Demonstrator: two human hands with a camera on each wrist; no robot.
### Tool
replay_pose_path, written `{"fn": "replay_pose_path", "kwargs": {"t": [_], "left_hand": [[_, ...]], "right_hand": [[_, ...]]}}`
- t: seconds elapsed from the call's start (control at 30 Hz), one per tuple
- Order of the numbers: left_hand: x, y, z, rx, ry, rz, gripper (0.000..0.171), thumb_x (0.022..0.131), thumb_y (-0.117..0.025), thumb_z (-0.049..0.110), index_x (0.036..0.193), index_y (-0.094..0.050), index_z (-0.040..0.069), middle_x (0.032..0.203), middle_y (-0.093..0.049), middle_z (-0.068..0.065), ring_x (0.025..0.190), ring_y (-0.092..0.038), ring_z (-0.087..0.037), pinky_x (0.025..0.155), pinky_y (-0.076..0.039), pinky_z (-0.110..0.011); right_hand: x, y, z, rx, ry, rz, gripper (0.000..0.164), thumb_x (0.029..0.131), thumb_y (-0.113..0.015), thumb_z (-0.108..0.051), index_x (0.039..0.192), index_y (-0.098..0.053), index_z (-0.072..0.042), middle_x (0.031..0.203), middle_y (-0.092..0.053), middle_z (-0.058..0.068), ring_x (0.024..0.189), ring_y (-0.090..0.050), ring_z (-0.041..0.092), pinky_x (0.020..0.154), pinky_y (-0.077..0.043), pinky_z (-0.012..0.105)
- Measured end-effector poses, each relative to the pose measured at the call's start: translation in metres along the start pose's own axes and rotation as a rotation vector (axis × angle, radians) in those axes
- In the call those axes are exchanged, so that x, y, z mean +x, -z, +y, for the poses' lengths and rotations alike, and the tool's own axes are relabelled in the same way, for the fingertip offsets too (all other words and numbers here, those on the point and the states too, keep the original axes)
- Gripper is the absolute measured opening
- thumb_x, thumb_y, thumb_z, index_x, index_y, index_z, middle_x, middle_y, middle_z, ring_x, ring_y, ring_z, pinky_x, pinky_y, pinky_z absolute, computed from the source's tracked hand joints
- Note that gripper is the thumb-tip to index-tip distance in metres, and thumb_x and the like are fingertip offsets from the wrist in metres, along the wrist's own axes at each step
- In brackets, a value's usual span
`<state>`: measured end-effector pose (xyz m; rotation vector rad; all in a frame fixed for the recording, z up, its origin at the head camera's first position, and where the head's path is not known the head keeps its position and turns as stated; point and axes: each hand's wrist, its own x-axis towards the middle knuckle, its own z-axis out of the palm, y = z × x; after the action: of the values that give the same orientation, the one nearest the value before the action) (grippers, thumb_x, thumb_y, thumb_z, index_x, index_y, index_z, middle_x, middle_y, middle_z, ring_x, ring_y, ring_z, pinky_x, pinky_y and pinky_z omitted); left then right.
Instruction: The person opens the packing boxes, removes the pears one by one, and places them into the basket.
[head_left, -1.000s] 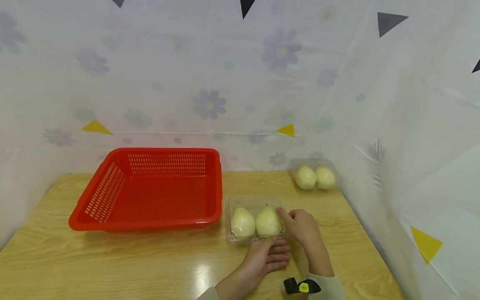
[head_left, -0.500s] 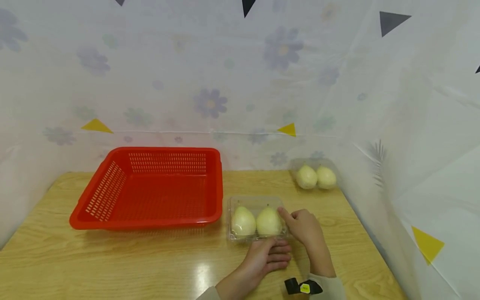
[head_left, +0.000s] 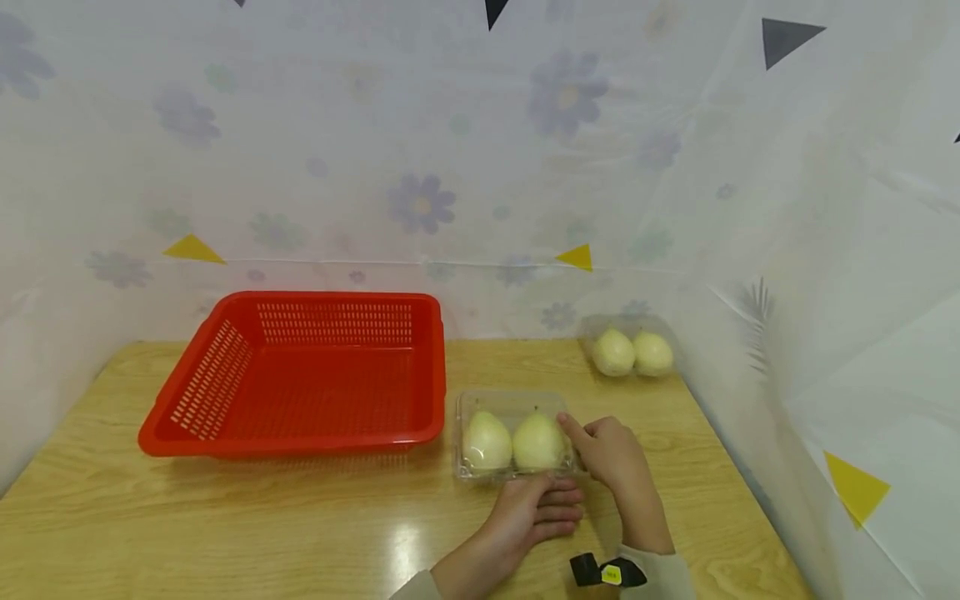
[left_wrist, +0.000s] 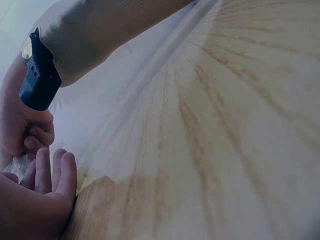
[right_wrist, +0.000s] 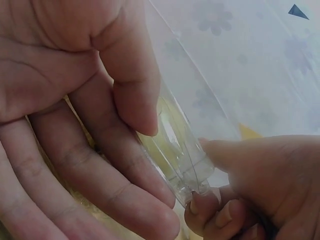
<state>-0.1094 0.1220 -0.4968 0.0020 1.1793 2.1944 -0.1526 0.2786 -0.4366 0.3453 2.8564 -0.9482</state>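
Note:
A clear plastic clamshell box [head_left: 517, 402] with two pale yellow-green pears [head_left: 487, 442] inside sits on the table, just right of the red basket. At its right side my right hand [head_left: 611, 454] pinches the edge, thumb on top; the right wrist view shows curled fingertips [right_wrist: 202, 207] below the rim. Along the box's front lies my left hand [head_left: 517, 521], fingers extended to the right and thumb side at the front edge. The left wrist view catches only a sliver of the box [left_wrist: 19, 167] between the hands.
A red perforated plastic basket [head_left: 292, 450] stands on the left half of the wooden table [head_left: 262, 525]. Another clear box [head_left: 592, 325] with two pears sits at the back right corner. A flower-patterned sheet [head_left: 337, 167] hangs behind, with a white one along the right.
Both hands and the box keep almost the same place. The whole view shifts very slightly.

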Motion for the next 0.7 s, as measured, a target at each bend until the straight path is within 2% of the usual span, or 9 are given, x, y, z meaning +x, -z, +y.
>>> {"fn": "replay_pose_path", "kwargs": {"t": [0.37, 0.7], "left_hand": [[0.0008, 0.0017, 0.0007, 0.007, -0.004, -0.025, 0.044, 0.104, -0.044, 0.026, 0.124, -0.062, -0.009, 0.12, -0.068, -0.022, 0.105, -0.069, -0.029, 0.085, -0.058, -0.037], [0.0021, 0.002, -0.0007, 0.004, -0.008, -0.023, 0.043, 0.104, -0.044, 0.025, 0.123, -0.062, -0.009, 0.118, -0.069, -0.019, 0.104, -0.07, -0.028, 0.085, -0.059, -0.037]], "right_hand": [[-0.0021, 0.0028, -0.0052, -0.057, 0.023, -0.003, 0.065, 0.098, -0.046, -0.061, 0.057, -0.055, -0.012, 0.049, -0.052, 0.002, 0.045, -0.05, 0.017, 0.043, -0.039, 0.03], [-0.004, 0.0032, -0.0088, -0.075, 0.015, -0.003, 0.064, 0.1, -0.046, -0.058, 0.058, -0.056, -0.011, 0.05, -0.054, 0.002, 0.046, -0.051, 0.017, 0.044, -0.039, 0.031]]}}
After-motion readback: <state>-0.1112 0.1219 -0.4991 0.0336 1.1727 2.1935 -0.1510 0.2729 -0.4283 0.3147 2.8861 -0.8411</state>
